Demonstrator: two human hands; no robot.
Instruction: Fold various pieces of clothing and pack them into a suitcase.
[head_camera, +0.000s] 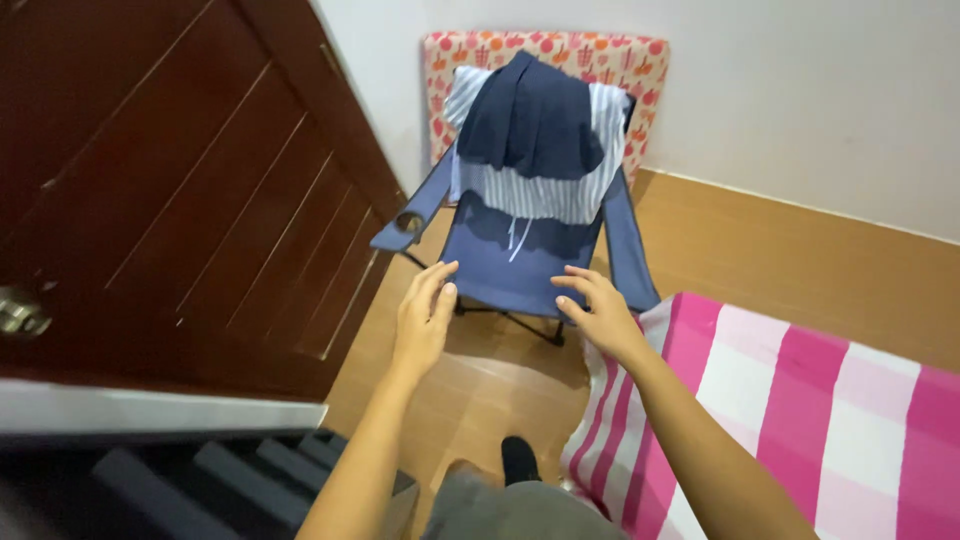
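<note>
A: Head view, centre frame. Both hands reach for the front edge of the chair (530, 270). Left hand (425, 320) is open, fingers stretched, holding nothing, right at the seat's left front corner. Whether it touches the fabric, I can't tell.

B: And the right hand (600, 312)?

A: Open too, fingers spread and curled a little, empty, at the seat's right front corner. The chair stands in the upper middle of the frame, on the floor (800, 270) against the wall (800, 90), with a patterned cushion (640, 70) behind its back.

B: How would you take it well?

A: My judgement: grip both front corners evenly, so the light frame doesn't twist or tip the clothes off.

B: Count for me.

A: One chair. Two garments draped on its back: a navy one (530, 120) over a striped one (540, 190). One door (180, 180), left. One pink-striped mattress (800, 420), lower right. Two hands.
</note>
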